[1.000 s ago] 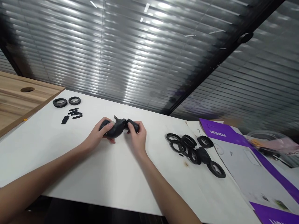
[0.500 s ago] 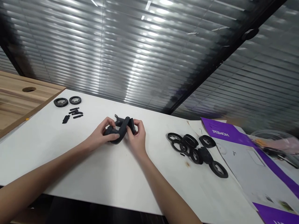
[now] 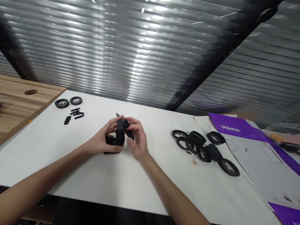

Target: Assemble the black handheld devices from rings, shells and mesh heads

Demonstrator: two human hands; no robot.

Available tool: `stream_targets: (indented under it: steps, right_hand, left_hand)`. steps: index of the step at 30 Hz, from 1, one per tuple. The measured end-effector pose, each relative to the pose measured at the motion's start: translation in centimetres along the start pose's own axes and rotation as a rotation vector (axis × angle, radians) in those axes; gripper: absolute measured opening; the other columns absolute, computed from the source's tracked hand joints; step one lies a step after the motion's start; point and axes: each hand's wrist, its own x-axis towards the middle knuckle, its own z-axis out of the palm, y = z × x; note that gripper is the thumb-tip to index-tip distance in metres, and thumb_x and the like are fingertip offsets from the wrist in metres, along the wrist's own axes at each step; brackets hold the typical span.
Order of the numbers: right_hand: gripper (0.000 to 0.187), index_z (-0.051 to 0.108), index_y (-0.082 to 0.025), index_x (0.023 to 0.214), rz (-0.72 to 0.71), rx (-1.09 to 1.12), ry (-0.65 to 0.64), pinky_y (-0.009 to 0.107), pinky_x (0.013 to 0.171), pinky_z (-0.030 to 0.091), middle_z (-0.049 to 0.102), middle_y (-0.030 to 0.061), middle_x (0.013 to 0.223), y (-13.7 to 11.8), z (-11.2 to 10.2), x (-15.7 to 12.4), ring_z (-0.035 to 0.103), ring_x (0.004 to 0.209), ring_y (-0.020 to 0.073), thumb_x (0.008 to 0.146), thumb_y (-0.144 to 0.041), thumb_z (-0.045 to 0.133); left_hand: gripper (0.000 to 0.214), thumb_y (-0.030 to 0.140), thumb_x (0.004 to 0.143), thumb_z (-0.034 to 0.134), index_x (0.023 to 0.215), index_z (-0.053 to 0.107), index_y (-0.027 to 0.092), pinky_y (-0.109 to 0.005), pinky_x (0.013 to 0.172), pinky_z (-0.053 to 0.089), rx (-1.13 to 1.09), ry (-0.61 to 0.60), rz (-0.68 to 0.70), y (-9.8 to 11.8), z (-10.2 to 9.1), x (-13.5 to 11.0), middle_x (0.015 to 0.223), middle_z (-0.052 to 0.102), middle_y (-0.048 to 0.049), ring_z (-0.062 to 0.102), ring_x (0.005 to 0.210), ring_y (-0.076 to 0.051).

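Note:
Above the middle of the white table, my left hand is wrapped around a black curved device that has a thick band. Its thumb lies along the lower edge and its fingers reach over the top. My right hand pinches a black flat piece on the device's right side, thumb below and fingers above. I cannot tell whether this piece is joined to the device. A thin black tip sticks up behind the fingers. My hands hide much of the device.
Two black rings and several black strips lie at the far left. Several black rings are heaped on the right, beside a purple and white printed sheet. A wooden surface adjoins the table; a slatted blind rises behind.
The device has been turned more upright, its band now facing me. My left fingers have moved over its top. My right hand has shifted its grip on the flat piece. The view has tilted slightly.

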Motion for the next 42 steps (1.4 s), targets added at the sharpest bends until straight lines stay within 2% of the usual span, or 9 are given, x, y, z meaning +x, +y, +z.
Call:
stream_targets:
  steps: [5, 8, 11, 17, 21, 26, 33, 36, 42]
  right_hand:
    - [0.034, 0.057, -0.029, 0.107, -0.003, -0.07, 0.043, 0.048, 0.091, 0.056, 0.065, 0.0102, 0.123, -0.6, 0.5, -0.4, 0.066, 0.112, 0.0289, 0.095, -0.058, 0.069]
    - [0.037, 0.057, -0.03, 0.11, -0.04, -0.08, 0.066, 0.047, 0.089, 0.056, 0.064, 0.0089, 0.12, -1.1, 0.7, -0.5, 0.066, 0.11, 0.0283, 0.096, -0.063, 0.065]
    - [0.034, 0.056, -0.03, 0.115, -0.06, -0.11, 0.089, 0.046, 0.088, 0.056, 0.063, 0.0078, 0.115, -1.6, 0.8, -0.5, 0.064, 0.107, 0.0272, 0.098, -0.058, 0.064]
    - [0.044, 0.053, -0.027, 0.127, 0.032, -0.18, 0.073, 0.044, 0.078, 0.055, 0.062, 0.0068, 0.105, -2.7, 0.9, -0.6, 0.062, 0.092, 0.0252, 0.098, -0.06, 0.058]
    - [0.039, 0.056, -0.028, 0.122, 0.034, -0.192, 0.07, 0.042, 0.072, 0.053, 0.063, 0.0049, 0.097, -3.1, 0.8, -0.4, 0.061, 0.083, 0.0236, 0.098, -0.058, 0.056]
    - [0.029, 0.059, -0.028, 0.115, -0.014, -0.198, 0.115, 0.038, 0.066, 0.05, 0.063, 0.0032, 0.092, -3.3, 0.6, -0.1, 0.059, 0.075, 0.0211, 0.095, -0.049, 0.059]
    - [0.029, 0.063, -0.026, 0.112, -0.1, -0.266, 0.218, 0.04, 0.063, 0.048, 0.059, 0.0023, 0.08, -3.0, 1.0, -0.5, 0.059, 0.072, 0.0228, 0.094, -0.049, 0.059]
    - [0.03, 0.064, -0.026, 0.113, -0.074, -0.264, 0.242, 0.04, 0.063, 0.048, 0.062, 0.0037, 0.083, -2.7, 1.3, -0.8, 0.06, 0.073, 0.023, 0.097, -0.05, 0.055]
    - [0.034, 0.069, -0.024, 0.102, 0.038, -0.252, 0.245, 0.039, 0.063, 0.047, 0.064, 0.0038, 0.078, -2.4, 1.0, -0.5, 0.06, 0.07, 0.0228, 0.099, -0.052, 0.051]
  left_hand:
    - [0.101, 0.02, 0.078, 0.09, 0.163, 0.041, 0.041, -0.039, 0.097, 0.058, -0.047, -0.032, 0.052, -0.7, 0.0, -0.4, 0.136, 0.067, -0.0115, 0.067, 0.123, -0.032]
    - [0.1, 0.019, 0.077, 0.091, 0.161, 0.041, 0.043, -0.037, 0.094, 0.059, -0.053, -0.055, 0.055, -0.8, 0.0, -0.6, 0.139, 0.065, -0.0103, 0.069, 0.119, -0.03]
    - [0.101, 0.019, 0.076, 0.091, 0.16, 0.041, 0.043, -0.038, 0.092, 0.059, -0.044, -0.053, 0.051, -0.8, 0.0, -0.7, 0.137, 0.065, -0.0094, 0.069, 0.116, -0.03]
    - [0.098, 0.021, 0.077, 0.092, 0.158, 0.042, 0.046, -0.037, 0.088, 0.061, -0.055, -0.065, 0.036, -0.4, 0.3, -0.9, 0.143, 0.06, -0.009, 0.067, 0.119, -0.03]
    - [0.094, 0.02, 0.079, 0.089, 0.156, 0.044, 0.047, -0.035, 0.083, 0.061, -0.059, -0.075, 0.054, -0.2, 0.6, -1.0, 0.141, 0.061, -0.0082, 0.069, 0.112, -0.028]
    - [0.093, 0.015, 0.074, 0.088, 0.153, 0.048, 0.046, -0.029, 0.068, 0.058, -0.064, -0.06, 0.04, -0.1, 0.9, -1.2, 0.135, 0.066, -0.0077, 0.071, 0.095, -0.024]
    - [0.087, 0.015, 0.072, 0.087, 0.149, 0.053, 0.039, -0.031, 0.067, 0.057, -0.056, -0.052, 0.027, 0.3, 1.3, -1.3, 0.131, 0.068, -0.0091, 0.07, 0.087, -0.022]
    - [0.088, 0.018, 0.073, 0.088, 0.149, 0.051, 0.04, -0.03, 0.069, 0.057, -0.063, -0.035, 0.029, 0.3, 1.7, -1.2, 0.131, 0.067, -0.0082, 0.07, 0.091, -0.022]
    - [0.084, 0.019, 0.082, 0.083, 0.153, 0.045, 0.044, -0.024, 0.065, 0.051, -0.111, -0.086, 0.025, -0.1, 1.6, -0.9, 0.12, 0.068, -0.0053, 0.064, 0.077, -0.014]
